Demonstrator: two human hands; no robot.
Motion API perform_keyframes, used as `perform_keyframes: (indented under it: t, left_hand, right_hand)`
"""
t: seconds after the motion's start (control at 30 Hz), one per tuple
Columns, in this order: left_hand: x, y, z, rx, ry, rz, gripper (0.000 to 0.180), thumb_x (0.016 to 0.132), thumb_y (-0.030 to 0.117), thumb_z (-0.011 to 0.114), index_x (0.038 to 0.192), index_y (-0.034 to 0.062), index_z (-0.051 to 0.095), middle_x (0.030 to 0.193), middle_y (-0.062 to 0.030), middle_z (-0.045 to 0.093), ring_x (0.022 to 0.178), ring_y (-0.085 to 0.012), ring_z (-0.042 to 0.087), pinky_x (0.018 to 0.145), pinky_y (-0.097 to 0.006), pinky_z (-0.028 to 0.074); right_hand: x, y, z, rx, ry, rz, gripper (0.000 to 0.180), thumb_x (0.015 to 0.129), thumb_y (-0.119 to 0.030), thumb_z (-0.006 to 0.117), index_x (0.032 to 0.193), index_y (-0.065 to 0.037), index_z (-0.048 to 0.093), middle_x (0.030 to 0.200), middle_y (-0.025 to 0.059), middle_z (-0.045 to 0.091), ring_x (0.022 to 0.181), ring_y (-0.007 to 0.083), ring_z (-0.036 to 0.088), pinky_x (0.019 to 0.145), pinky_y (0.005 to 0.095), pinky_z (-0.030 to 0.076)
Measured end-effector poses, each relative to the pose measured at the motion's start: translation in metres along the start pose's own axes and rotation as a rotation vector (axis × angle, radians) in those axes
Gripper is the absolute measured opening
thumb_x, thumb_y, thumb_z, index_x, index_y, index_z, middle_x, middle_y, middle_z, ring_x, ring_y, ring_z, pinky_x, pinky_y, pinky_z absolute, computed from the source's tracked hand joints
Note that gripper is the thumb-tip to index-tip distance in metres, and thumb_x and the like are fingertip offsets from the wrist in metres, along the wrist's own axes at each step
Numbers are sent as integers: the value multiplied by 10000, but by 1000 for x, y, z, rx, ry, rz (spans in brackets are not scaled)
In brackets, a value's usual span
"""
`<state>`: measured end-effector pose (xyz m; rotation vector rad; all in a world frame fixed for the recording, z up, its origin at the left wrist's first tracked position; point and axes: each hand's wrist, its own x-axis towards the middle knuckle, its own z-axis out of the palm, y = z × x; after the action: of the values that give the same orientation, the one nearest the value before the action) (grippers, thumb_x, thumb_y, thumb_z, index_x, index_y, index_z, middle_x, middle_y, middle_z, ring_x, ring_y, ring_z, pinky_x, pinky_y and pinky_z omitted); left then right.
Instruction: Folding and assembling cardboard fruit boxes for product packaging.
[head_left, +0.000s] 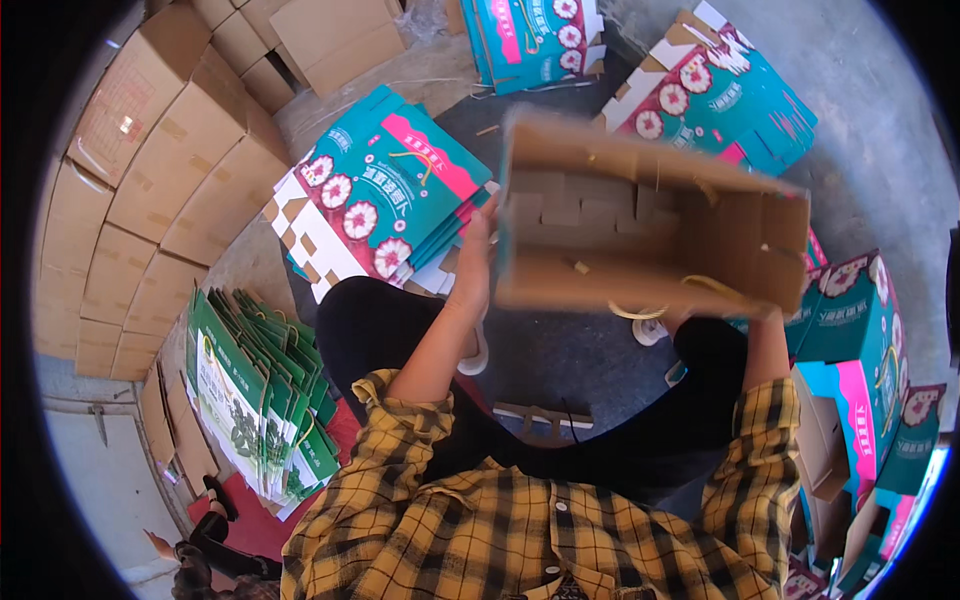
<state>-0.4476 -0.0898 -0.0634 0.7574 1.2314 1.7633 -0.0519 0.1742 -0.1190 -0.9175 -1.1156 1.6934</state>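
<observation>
An open cardboard gift box [610, 240] is held up in front of me, its bare brown inside facing up. Thin yellow cord handles [640, 313] hang at its near side. My left hand [478, 255] is closed on the box's left end, palm against the wall. At the lower right corner my right hand [768, 318] supports the box; its fingers are mostly hidden behind the cardboard. Just left of the box lies a stack of flat teal-and-pink printed cartons [425, 165], close to my left hand.
Brown cartons [150, 180] are piled along the left. Green flattened cartons [250, 390] lean beside my left knee. More teal flat cartons lie ahead [535, 45] and at the far right [720, 95]. Formed teal boxes [850, 330] stand at my right. Another person's hand [158, 545] shows lower left.
</observation>
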Motion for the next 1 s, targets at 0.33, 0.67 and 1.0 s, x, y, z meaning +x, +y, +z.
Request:
perform_keyframes:
  t: [0.33,0.67,1.0]
  left_hand:
    - [0,-49,-37,-52,80,-322,666,973,544,265,1430,59,279,1387,-132,397,1273,-212,392,1030,-319,338]
    - [22,-134,-83,611,181,-163,623,918,453,509,1345,9,410,1341,-186,455,1228,-259,450,993,-347,378]
    - [20,-103,-39,793,50,-153,687,845,569,527,1169,-37,557,1192,-254,557,1134,-346,526,974,-382,379]
  right_hand:
    - [-17,-10,111,-328,-94,155,581,914,-537,460,1251,-69,525,1126,93,601,1015,210,564,863,367,460]
    - [-1,24,103,-522,-110,537,496,915,-465,491,1203,-70,574,1089,48,628,994,159,586,826,366,479]
    - [-37,30,140,-1766,-658,-168,262,836,-233,561,1033,-81,646,1097,150,619,1003,325,595,857,439,470]
